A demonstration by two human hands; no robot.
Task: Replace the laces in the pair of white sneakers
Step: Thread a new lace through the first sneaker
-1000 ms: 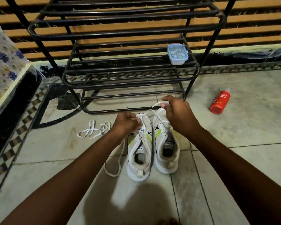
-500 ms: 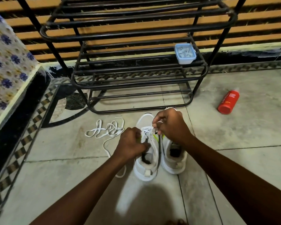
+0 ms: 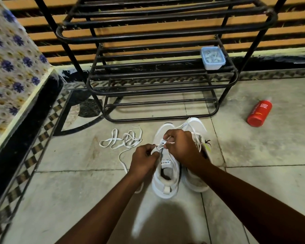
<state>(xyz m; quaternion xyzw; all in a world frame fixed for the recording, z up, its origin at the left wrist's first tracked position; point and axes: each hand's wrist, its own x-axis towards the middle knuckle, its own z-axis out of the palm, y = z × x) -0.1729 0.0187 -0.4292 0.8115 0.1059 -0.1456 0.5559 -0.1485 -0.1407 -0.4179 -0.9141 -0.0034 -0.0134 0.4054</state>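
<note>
1. We're down on the floor (image 3: 253, 182), and the white pair stands side by side just in front of the bottom bar of the shoe rack (image 3: 165, 88), toes toward it.
2. Both hands are working over the left sneaker (image 3: 165, 187). The left hand (image 3: 144, 159) pinches the lace (image 3: 159, 147) right at the eyelets beside the tongue.
3. The right hand (image 3: 181, 147) has its fingers curled and nips the free end of that lace just above, with the tip poking out.
4. The right sneaker (image 3: 195, 125) sits touching its mate. Our right wrist covers most of it, so we cannot tell how far it is laced.
5. Our read is that we're mid-threading on the left shoe, with upper eyelets still to do.
6. Handling: this lace is flat, limp and feather-light. We'd take it just behind the stiff tip, because anywhere else it buckles at the hole.
7. The shoe is light too and could skid on smooth tile, so the left hand should steady the eyelet flap.
8. A loose lace (image 3: 121, 140) lies tangled on the floor left of the sneakers.
9. A small lidded box (image 3: 212, 58) sits at the right end of a rack shelf. A red bottle (image 3: 259, 113) lies on its side well off to the right.
</note>
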